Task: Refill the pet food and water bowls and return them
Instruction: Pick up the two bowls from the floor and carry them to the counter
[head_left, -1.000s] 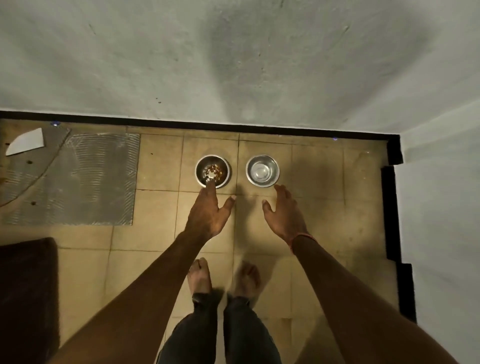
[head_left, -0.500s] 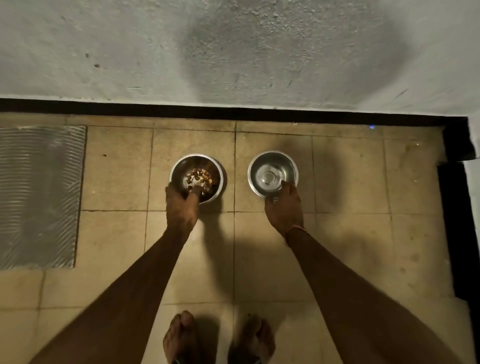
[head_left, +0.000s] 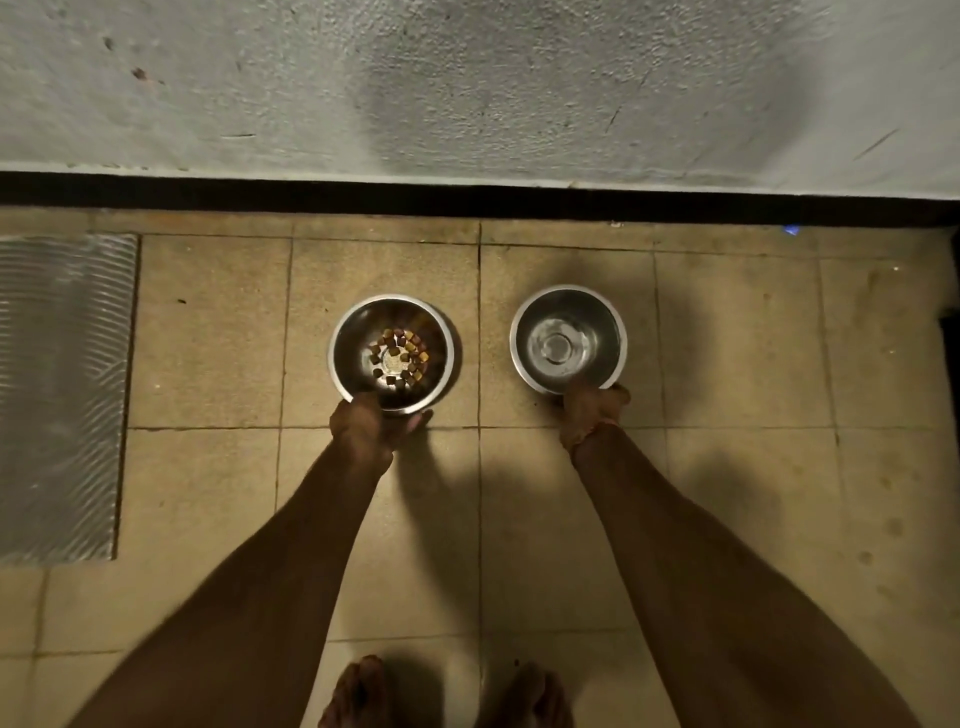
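Observation:
Two steel bowls sit side by side over the tan floor tiles near the wall. The food bowl on the left holds several brown kibble pieces around its middle. My left hand grips its near rim from below. The water bowl on the right holds a little clear water. My right hand clasps its near rim. The fingers of both hands are partly hidden under the bowls. I cannot tell whether the bowls rest on the floor or hang just above it.
A grey plastered wall with a black skirting strip runs just behind the bowls. A grey ribbed mat lies on the tiles at the left. My bare feet stand at the bottom edge.
Both hands reached forward from open above the floor and closed on the near rims of the bowls. The view has dropped lower and closer to the bowls.

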